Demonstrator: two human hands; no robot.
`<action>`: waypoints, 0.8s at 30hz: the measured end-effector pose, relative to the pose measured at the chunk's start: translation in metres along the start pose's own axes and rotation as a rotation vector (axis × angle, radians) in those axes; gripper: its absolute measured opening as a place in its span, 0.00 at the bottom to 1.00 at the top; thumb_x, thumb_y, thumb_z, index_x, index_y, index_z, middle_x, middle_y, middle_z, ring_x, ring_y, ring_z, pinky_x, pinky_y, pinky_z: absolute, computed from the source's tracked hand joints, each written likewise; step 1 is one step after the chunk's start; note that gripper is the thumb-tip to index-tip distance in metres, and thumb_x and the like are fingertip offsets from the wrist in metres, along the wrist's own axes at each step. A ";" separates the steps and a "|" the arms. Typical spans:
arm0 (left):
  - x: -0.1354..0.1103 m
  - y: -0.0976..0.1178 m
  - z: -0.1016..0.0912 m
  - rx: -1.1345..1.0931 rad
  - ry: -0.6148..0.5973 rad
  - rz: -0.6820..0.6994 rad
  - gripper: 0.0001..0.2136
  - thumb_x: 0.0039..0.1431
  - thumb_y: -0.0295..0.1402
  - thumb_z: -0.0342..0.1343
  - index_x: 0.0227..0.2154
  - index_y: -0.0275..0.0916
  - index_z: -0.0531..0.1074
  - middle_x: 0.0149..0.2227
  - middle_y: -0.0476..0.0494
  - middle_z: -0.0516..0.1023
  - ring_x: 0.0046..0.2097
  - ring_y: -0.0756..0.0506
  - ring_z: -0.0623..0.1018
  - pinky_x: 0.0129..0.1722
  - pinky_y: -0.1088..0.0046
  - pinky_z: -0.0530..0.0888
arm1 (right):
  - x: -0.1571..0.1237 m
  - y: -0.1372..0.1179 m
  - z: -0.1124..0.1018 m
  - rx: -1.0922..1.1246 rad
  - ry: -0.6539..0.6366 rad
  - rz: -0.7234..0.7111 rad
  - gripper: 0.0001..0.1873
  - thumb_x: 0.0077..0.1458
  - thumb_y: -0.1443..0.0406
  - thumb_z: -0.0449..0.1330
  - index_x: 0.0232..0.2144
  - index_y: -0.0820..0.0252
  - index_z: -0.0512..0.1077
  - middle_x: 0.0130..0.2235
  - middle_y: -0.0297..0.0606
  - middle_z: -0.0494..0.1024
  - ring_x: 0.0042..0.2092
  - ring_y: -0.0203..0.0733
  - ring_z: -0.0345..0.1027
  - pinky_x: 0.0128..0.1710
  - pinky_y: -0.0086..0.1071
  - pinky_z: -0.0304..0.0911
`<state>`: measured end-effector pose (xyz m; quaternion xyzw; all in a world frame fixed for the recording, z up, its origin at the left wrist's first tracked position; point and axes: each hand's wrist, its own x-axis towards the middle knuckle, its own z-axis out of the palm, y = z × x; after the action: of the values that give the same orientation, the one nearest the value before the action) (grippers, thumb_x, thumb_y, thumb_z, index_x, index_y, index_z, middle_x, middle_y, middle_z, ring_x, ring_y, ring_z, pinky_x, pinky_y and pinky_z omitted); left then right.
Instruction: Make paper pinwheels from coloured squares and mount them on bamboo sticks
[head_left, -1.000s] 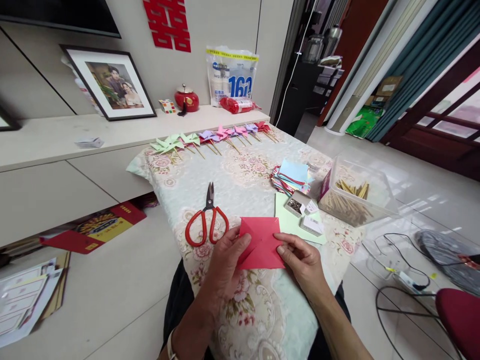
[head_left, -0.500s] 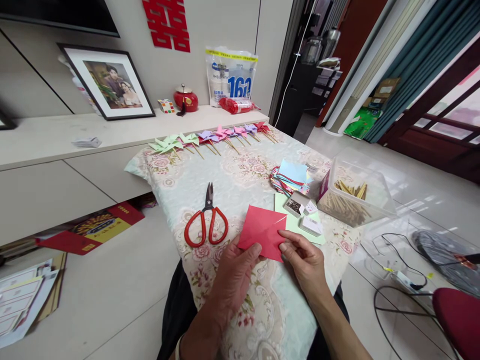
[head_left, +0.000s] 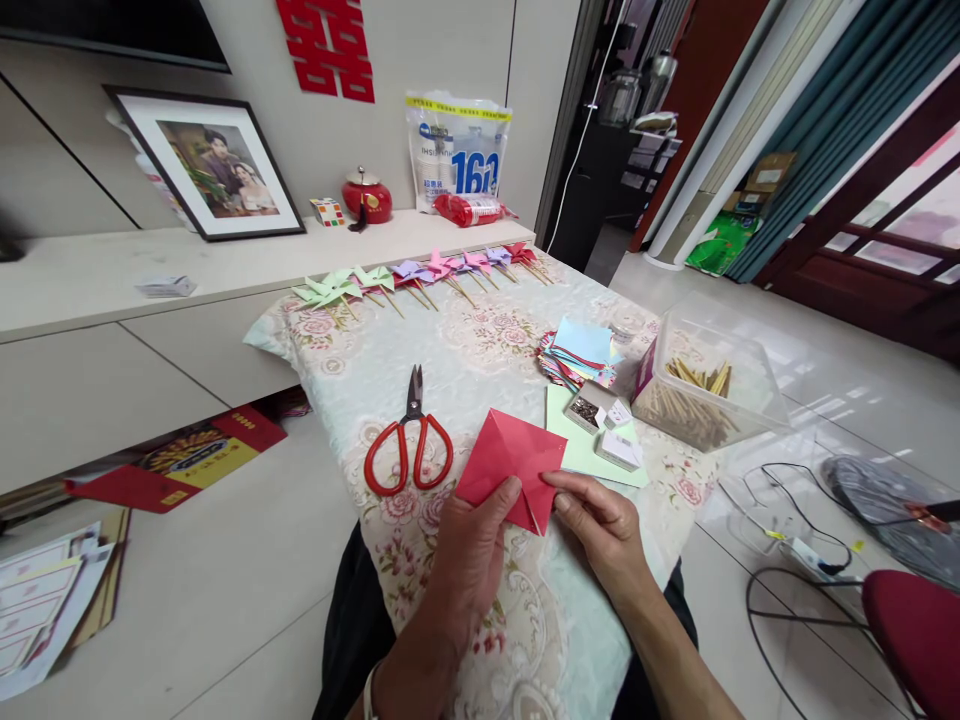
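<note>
I hold a red square of paper (head_left: 510,460) with cut or creased diagonals over the flowered tablecloth (head_left: 480,340). My left hand (head_left: 472,560) pinches its lower left part with thumb on top. My right hand (head_left: 600,525) pinches its lower right corner. Red-handled scissors (head_left: 410,440) lie shut just left of the paper. A pale green sheet (head_left: 589,450) lies to the right, with small boxes of pins (head_left: 596,410) on it.
A stack of coloured paper squares (head_left: 581,350) and a clear tub of wooden sticks (head_left: 701,385) stand at the right. Several finished paper pinwheels (head_left: 420,275) line the far edge. Cables (head_left: 795,540) lie on the floor at right, and a red chair (head_left: 911,620).
The red paper has been turned in my hands, clockwise, so a corner now points down between my fingers. Both hands shifted slightly lower and kept their grip.
</note>
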<state>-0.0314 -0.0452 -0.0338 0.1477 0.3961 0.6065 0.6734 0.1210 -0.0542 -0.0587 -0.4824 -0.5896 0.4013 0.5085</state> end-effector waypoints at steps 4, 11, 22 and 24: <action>-0.001 0.001 0.001 0.020 -0.001 0.014 0.16 0.41 0.33 0.71 0.36 0.40 0.81 0.38 0.45 0.86 0.45 0.39 0.82 0.52 0.60 0.76 | -0.001 0.002 -0.001 0.000 -0.018 0.008 0.12 0.61 0.62 0.63 0.46 0.46 0.81 0.40 0.35 0.84 0.38 0.41 0.75 0.39 0.32 0.68; -0.002 0.000 0.001 -0.005 -0.001 0.008 0.14 0.40 0.32 0.72 0.34 0.40 0.81 0.37 0.46 0.86 0.43 0.41 0.82 0.50 0.63 0.76 | -0.001 0.003 0.001 0.029 -0.024 0.021 0.11 0.61 0.62 0.63 0.45 0.48 0.81 0.39 0.36 0.84 0.36 0.41 0.75 0.36 0.32 0.69; -0.002 0.000 0.001 -0.042 -0.007 -0.009 0.15 0.40 0.30 0.72 0.35 0.39 0.82 0.38 0.45 0.86 0.41 0.42 0.83 0.48 0.63 0.78 | 0.000 -0.003 0.000 -0.021 -0.038 0.010 0.11 0.62 0.61 0.61 0.45 0.49 0.81 0.38 0.37 0.82 0.41 0.45 0.74 0.39 0.33 0.66; -0.002 0.000 0.000 -0.044 0.000 -0.013 0.15 0.40 0.30 0.72 0.35 0.39 0.82 0.38 0.45 0.86 0.41 0.42 0.83 0.47 0.63 0.78 | 0.000 -0.005 0.000 -0.029 -0.041 0.003 0.12 0.63 0.60 0.60 0.45 0.50 0.81 0.40 0.38 0.82 0.42 0.46 0.74 0.40 0.34 0.66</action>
<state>-0.0309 -0.0468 -0.0330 0.1304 0.3835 0.6106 0.6804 0.1204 -0.0552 -0.0541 -0.4823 -0.6051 0.4031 0.4886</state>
